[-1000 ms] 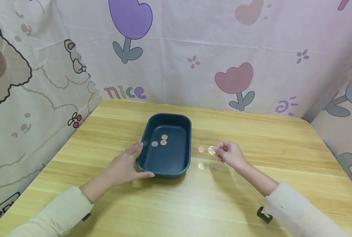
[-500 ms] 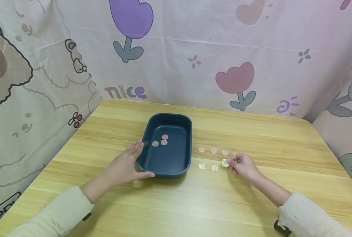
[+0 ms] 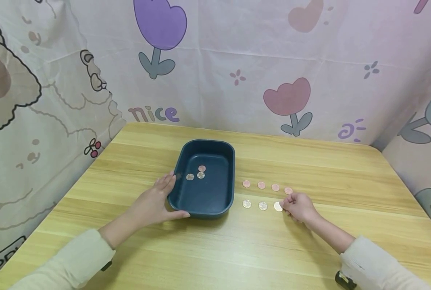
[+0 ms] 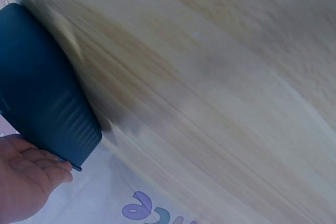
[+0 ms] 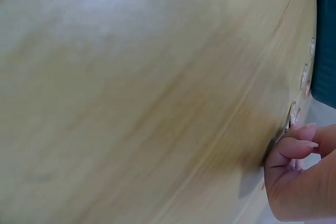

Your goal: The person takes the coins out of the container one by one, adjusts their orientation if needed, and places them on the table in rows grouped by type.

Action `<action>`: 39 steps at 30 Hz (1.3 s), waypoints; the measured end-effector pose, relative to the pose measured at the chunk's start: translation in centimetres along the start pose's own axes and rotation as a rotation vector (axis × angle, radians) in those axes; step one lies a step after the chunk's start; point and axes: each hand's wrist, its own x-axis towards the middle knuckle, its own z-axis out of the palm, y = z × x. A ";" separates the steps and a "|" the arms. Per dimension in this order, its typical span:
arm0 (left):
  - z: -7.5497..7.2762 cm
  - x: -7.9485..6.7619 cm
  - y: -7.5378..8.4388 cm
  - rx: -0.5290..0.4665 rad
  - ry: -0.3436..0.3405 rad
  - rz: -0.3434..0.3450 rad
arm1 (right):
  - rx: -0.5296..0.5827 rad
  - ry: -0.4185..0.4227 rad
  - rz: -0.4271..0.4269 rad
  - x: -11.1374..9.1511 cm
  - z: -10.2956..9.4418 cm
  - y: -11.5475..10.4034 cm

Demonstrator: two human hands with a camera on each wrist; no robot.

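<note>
Right hand: fingertips in a pinch on a silver coin, right of centre. Best handled lightly by its edge, I judge, clear of the copper coin just above. Left hand, spread, braces the dark blue tray, mid-frame, on the desk.

The tray is coloured plain dark navy (a tealer cast is shown in the wrist views). On the bench, streaked with yellow and tan wood grain, the upper coins are tinted coppery pink and the lower coins pale silvery gold; both tints are repeated inside the tray. The backdrop cloth is printed, on whitish pink, with a purple tulip, a rosy tulip and grey-blue leaves. The sleeves are cream-coloured.
</note>
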 end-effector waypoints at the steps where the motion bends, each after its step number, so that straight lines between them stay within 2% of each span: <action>1: 0.0 0.0 0.0 -0.001 -0.001 -0.001 | -0.006 0.000 -0.001 0.0 0.0 0.0; 12: 0.0 -0.1 0.1 -0.001 0.000 -0.007 | -0.079 0.003 -0.006 0.1 0.1 -0.1; 15: -0.1 -0.1 0.1 -0.002 0.000 -0.008 | -0.122 0.034 -0.059 0.0 0.0 -0.5; 21: -0.1 -0.1 0.1 0.007 0.008 -0.006 | -0.185 0.147 -0.243 0.5 -0.1 -2.6; 26: 0.0 -0.1 0.0 0.007 0.009 -0.004 | -0.074 0.138 -0.315 1.1 0.6 -4.7; 34: 0.2 0.0 -0.1 0.000 0.007 -0.002 | 0.134 0.077 -0.410 2.0 3.1 -7.9; 39: 0.2 0.0 -0.1 -0.004 0.010 -0.003 | 0.181 0.049 -0.498 2.7 4.9 -9.8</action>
